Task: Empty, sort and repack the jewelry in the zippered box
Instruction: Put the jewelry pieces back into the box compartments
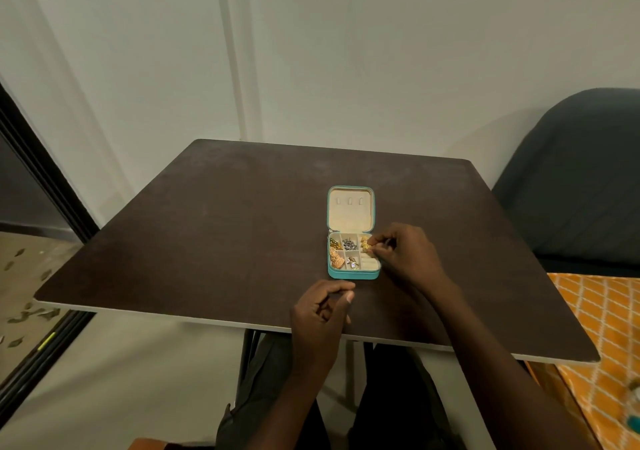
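1. Nearest the camera, bottom middle of the frame: the person's lap in dark trousers (263, 415), with both forearms reaching up from there toward the table.
2. The dark brown table (207, 224) fills the middle of the frame, its pale edge running along the lower side. White wall behind it.
3. Right edge: a dark grey padded chair (581, 179), and below it an orange cloth with a white diamond pattern (602, 328).
4. Left hand (320, 314) sits at the table's near edge, just below the box. Fingers loosely curled, thumb out, nothing in it as far as I can see.
5. Right hand (405, 252) is at the right side of the box, fingertips pinching a small gold jewelry piece (367, 246) over the upper-right compartment.
6. The teal zippered box (351, 275) lies open a bit right of the table's centre, lid (350, 212) flat back toward the wall, with cream lining and three little tabs.
7. Inside the tray: gold bits (335, 243) upper left, silvery pieces (349, 243) upper middle, orange-gold earrings (336, 258) lower left, and a mixed piece (352, 262) lower middle. The lower-right slot shows ring rolls. Too small to make out more.
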